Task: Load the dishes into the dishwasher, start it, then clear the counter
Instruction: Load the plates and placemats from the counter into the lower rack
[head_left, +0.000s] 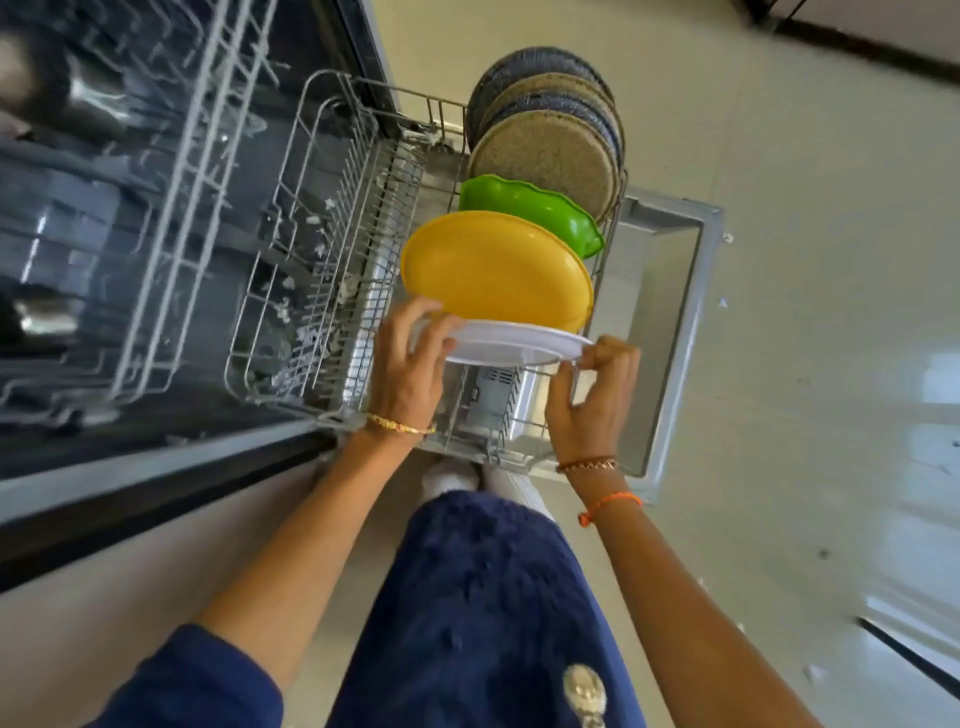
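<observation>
At the left of the frame the dishwasher (156, 234) stands open, its dark tub and pale upper rack (171, 208) filling the upper left, while the grey lower rack (311, 249) is pulled out over the lowered door (670, 291) across the middle. From the lower left a bare forearm in a blue sleeve reaches up to the centre, where the left hand (410, 364), with a thin gold bracelet at the wrist, curls its fingers over the left edge of a white plate (514, 343). The plate lies nearly flat, just above the near end of the lower rack, held between both hands. Directly above it in the frame a yellow plate (493, 265) stands tilted on edge in the rack, its lower rim touching or just behind the white plate. Beyond the yellow plate sits a green scalloped bowl (530, 208), and past that a row of speckled tan and blue plates (545, 130) stands upright toward the top centre. At the right of centre the right hand (592, 400), wearing a beaded bracelet and an orange thread on the wrist, pinches the right rim of the white plate with thumb and bent fingers. Its forearm runs down to the lower right. Between the arms, at the bottom centre, the person's dark blue garment (483, 613) hangs over white-socked feet on the pale tiled floor (805, 156).
</observation>
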